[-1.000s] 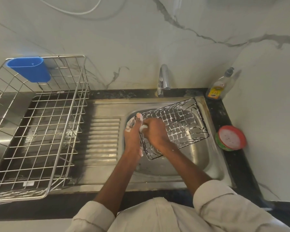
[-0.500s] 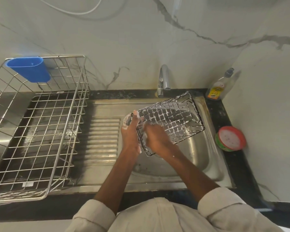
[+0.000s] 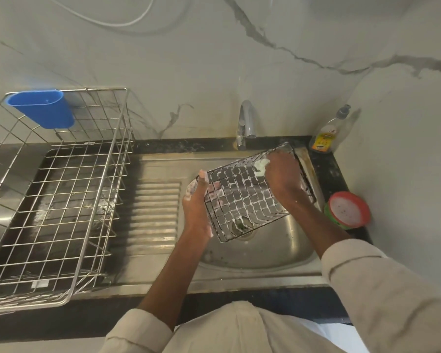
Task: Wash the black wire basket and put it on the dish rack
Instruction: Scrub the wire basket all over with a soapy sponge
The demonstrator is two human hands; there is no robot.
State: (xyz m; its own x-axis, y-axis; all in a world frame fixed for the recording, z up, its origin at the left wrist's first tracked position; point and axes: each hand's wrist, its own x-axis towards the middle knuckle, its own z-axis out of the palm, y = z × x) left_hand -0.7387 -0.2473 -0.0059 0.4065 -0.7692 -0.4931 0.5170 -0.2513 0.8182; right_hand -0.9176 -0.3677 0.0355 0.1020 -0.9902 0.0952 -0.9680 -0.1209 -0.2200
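The fingers of the left hand [image 3: 197,200] are curled round the left rim of the black wire basket [image 3: 250,197], thumb up along the edge, soap foam on the knuckles. The right hand [image 3: 283,179] presses on the far right part of the mesh, its fingers closed over a pale, foamy scrubber [image 3: 261,166] that only partly shows. The basket is held tilted above the bowl of the steel sink [image 3: 278,253], clear of its floor, just near of the tap [image 3: 246,123]; its grid is streaked with lather. It looks light and stiff, an open cage of thin wire that should keep its shape under scrubbing, but the soap will likely make the wires slippery, so the thicker rim wire at the edge seems the surest hold, fingers hooked through the mesh. Rinsing appears yet to be done. The dish rack [image 3: 61,200] stands well to the left on the counter [image 3: 189,146], a blue cup [image 3: 42,109] hung at its far corner. A soap bottle [image 3: 327,133] and a red-rimmed tub [image 3: 348,210] sit right of the sink.
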